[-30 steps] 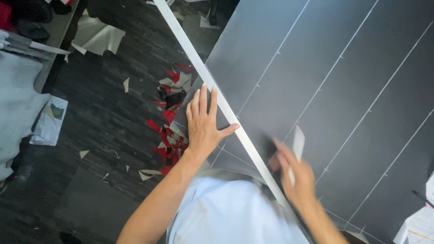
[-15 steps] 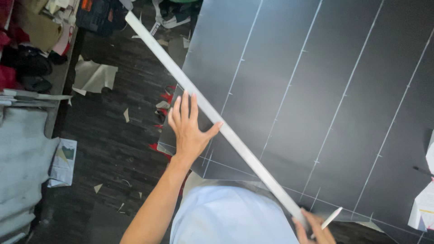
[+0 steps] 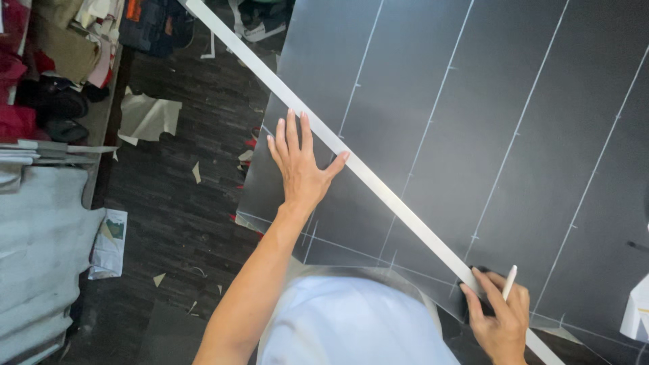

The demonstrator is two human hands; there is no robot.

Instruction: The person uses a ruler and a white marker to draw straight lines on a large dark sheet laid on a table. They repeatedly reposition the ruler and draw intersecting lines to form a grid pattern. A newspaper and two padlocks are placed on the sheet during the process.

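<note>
Seeing left hand (image 3: 299, 169) pressing flat, fingers spread wide, beside long white straightedge (image 3: 365, 177) lying diagonally across dark sheet (image 3: 487, 122). Right hand (image 3: 499, 318) pinching white marker (image 3: 508, 282) at straightedge's lower end. Sheet's left edge overhanging scrap-littered floor (image 3: 182, 203).

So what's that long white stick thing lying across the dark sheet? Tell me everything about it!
The long white straightedge is a flat, thin, pale strip that looks stiff. It lies slantwise on the dark grey sheet, running from the top left to the bottom right and sticking out past the sheet's top edge. The left hand lies flat with its thumb against the strip, and the right hand, which holds a white pencil, presses its lower end.
</note>
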